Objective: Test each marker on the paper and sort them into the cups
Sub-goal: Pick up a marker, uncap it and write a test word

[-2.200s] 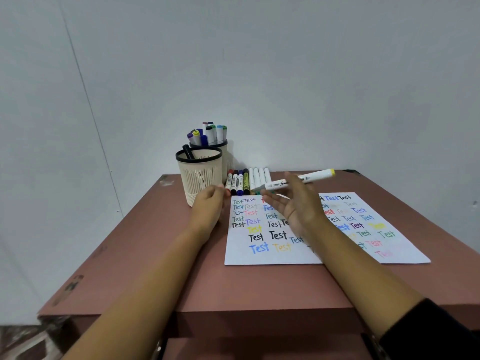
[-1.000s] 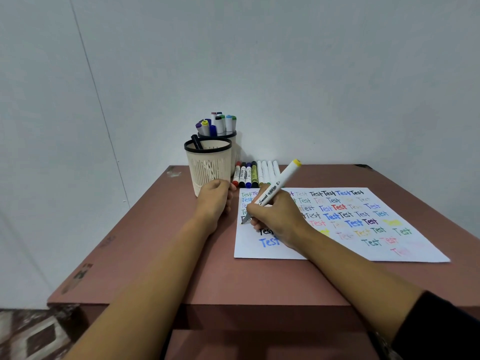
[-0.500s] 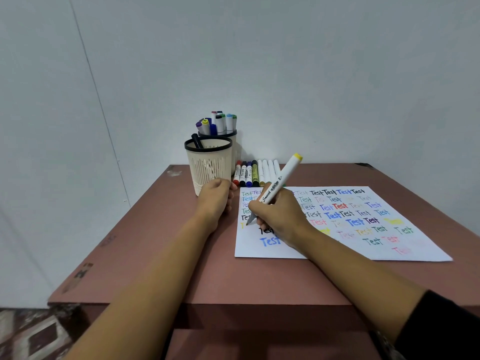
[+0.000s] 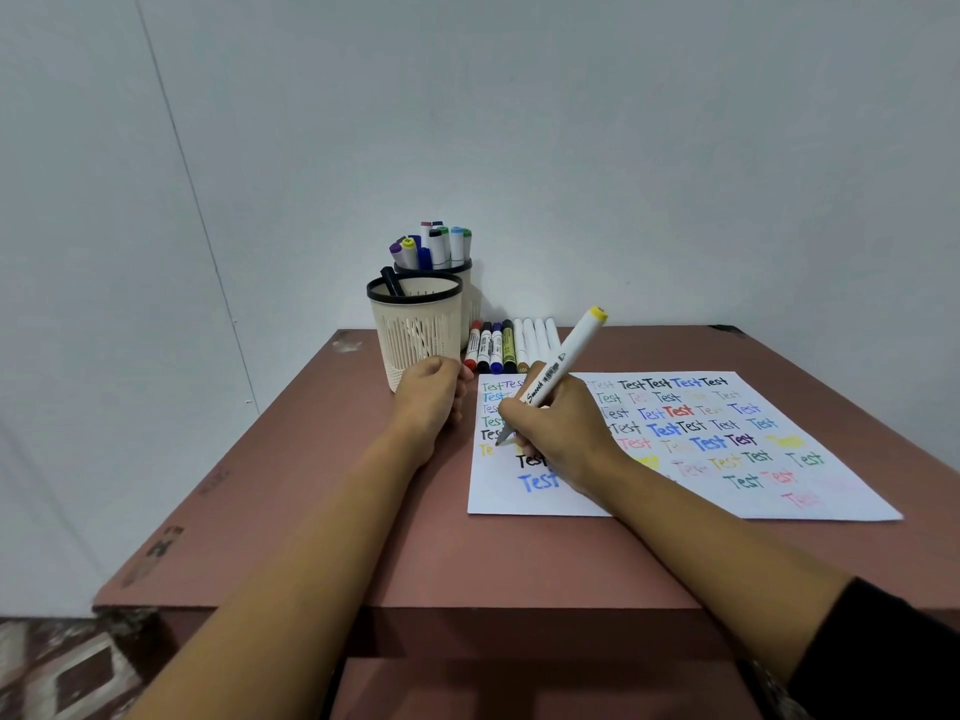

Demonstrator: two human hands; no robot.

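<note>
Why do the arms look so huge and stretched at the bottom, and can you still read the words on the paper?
In the head view, the wide-angle lens stretches whatever is near the edges, so the forearms balloon. The paper is sharp and evenly lit: dark "Test" words read clearly, pale yellow and pink ones barely. The right hand hides some.
</note>
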